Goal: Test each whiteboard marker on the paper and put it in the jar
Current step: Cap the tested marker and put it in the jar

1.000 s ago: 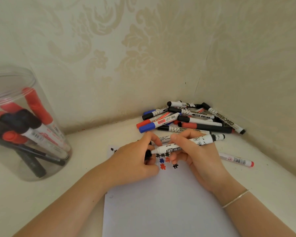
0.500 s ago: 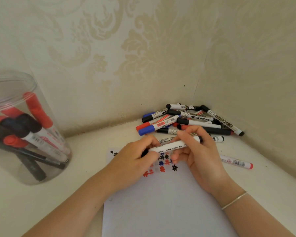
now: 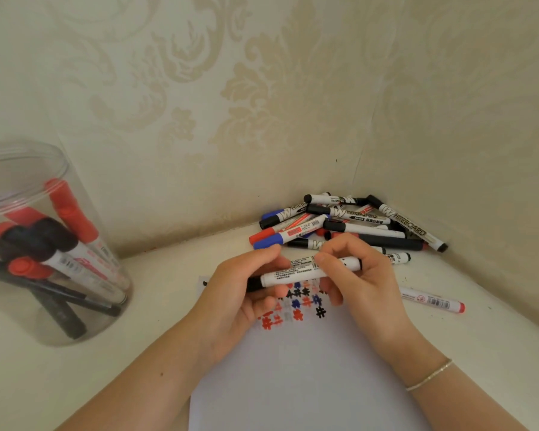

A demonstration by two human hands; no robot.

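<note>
A white marker with a black cap (image 3: 296, 274) lies level between both hands, just above the white paper (image 3: 305, 368). My left hand (image 3: 240, 300) grips its capped left end. My right hand (image 3: 355, 275) pinches the barrel toward its right end. Red, blue and black test marks (image 3: 296, 303) sit on the paper under the hands. A clear plastic jar (image 3: 28, 188) stands at the left and holds several red and black markers. A pile of markers (image 3: 349, 222) fills the far corner.
A lone red-ended marker (image 3: 433, 301) lies on the cream tabletop right of the paper. Another marker (image 3: 397, 258) lies just behind my right hand. Patterned walls meet in the corner behind the pile. A thin bracelet (image 3: 430, 374) circles my right wrist.
The hands have lifted the marker slightly off the paper and slid it leftward, so my left hand now covers the cap end. More test marks show beneath.
</note>
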